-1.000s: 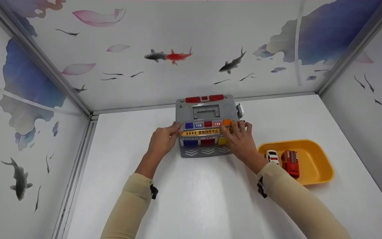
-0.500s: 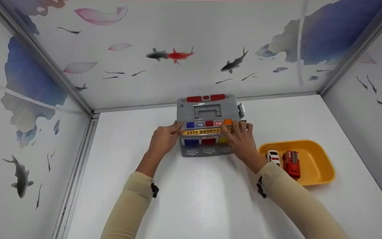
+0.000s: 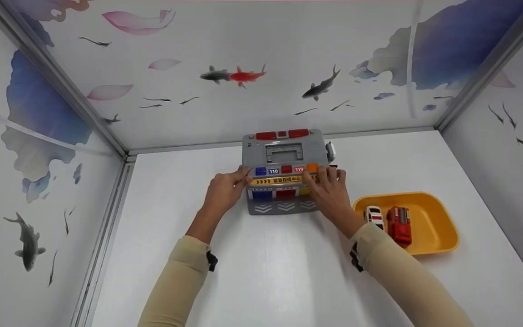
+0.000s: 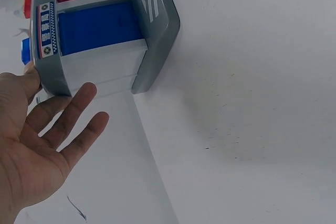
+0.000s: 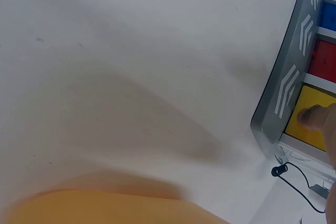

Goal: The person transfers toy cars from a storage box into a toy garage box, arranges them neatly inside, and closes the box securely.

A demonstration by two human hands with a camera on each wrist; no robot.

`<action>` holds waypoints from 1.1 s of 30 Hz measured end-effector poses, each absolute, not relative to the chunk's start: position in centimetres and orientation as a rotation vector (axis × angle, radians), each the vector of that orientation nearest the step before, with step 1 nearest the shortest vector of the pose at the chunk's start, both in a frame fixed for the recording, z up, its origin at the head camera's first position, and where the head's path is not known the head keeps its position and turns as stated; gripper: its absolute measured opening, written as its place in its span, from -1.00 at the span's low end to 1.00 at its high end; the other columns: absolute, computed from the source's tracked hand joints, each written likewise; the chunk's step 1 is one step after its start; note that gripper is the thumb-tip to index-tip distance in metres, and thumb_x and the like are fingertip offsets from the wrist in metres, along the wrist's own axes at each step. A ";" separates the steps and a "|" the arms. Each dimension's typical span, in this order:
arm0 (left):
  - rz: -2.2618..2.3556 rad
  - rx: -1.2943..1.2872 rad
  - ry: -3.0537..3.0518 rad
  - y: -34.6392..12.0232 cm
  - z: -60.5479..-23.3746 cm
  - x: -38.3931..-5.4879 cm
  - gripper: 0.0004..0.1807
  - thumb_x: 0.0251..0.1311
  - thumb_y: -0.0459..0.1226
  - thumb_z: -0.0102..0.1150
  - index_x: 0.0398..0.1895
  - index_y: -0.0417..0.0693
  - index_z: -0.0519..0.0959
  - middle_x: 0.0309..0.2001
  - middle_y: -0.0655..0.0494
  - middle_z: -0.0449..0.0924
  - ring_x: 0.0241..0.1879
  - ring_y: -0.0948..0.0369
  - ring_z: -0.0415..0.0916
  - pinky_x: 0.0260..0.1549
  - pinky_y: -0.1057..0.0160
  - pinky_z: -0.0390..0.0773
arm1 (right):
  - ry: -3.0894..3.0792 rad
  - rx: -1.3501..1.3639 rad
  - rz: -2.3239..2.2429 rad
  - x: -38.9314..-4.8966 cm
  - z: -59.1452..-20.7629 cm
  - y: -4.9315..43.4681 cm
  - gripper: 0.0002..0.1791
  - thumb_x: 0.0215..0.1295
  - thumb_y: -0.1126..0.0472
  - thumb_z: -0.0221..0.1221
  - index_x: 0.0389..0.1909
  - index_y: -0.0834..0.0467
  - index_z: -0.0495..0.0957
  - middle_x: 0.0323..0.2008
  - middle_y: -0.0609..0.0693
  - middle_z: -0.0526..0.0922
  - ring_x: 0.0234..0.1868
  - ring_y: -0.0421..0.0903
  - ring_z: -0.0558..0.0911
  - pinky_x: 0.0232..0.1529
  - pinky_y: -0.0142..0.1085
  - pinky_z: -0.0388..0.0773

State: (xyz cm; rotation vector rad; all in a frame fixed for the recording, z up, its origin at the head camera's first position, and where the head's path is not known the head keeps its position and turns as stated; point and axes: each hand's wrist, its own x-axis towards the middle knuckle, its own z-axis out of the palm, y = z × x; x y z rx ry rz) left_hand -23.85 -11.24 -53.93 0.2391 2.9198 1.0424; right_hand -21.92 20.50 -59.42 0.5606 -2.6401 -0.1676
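Observation:
A grey toy garage [image 3: 284, 156] stands near the back wall, with red lights on its roof, blue, red and orange buttons, and blue, red and yellow doors. My left hand [image 3: 224, 190] pinches the left corner of its roof edge between thumb and index finger; in the left wrist view its other fingers are spread loosely beside the white side wall. My right hand [image 3: 332, 195] grips the right end of the roof with bent fingers. In the right wrist view a fingertip [image 5: 312, 117] lies over the yellow door [image 5: 311, 98]; most of that hand is out of frame.
A yellow tray [image 3: 434, 227] sits at the right, beside my right forearm. In it are a white toy car [image 3: 373, 215] and a red toy fire truck [image 3: 399, 225]. A black cord [image 5: 299, 188] hangs by the garage's side. Printed walls enclose the white table [image 3: 261, 277].
Both hands keep their places on the toy garage. The head view has shifted very slightly since the first frame; the garage and the toy vehicles stay put.

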 end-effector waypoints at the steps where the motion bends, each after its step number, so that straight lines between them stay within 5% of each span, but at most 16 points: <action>1: 1.042 0.247 2.922 -11.2 -53.9 -23.8 -0.53 0.61 0.05 0.22 0.50 0.33 0.58 0.51 0.05 0.54 0.32 -0.03 0.75 0.16 0.00 0.80 | -2.630 0.561 -0.169 -22.0 -59.5 20.5 -0.25 0.53 0.22 0.40 0.56 -0.01 0.20 0.22 0.35 0.33 0.18 0.32 0.35 0.12 0.20 0.42; 33: 0.972 0.252 2.930 -11.2 -53.8 -24.2 -0.52 0.63 0.08 0.20 0.51 0.31 0.59 0.51 0.03 0.54 0.24 -0.03 0.79 -0.07 0.04 0.82 | -2.727 0.475 -0.118 -21.4 -59.4 20.1 -0.18 0.49 0.12 0.46 0.59 -0.01 0.20 0.35 0.36 0.23 0.30 0.36 0.32 0.17 0.24 0.42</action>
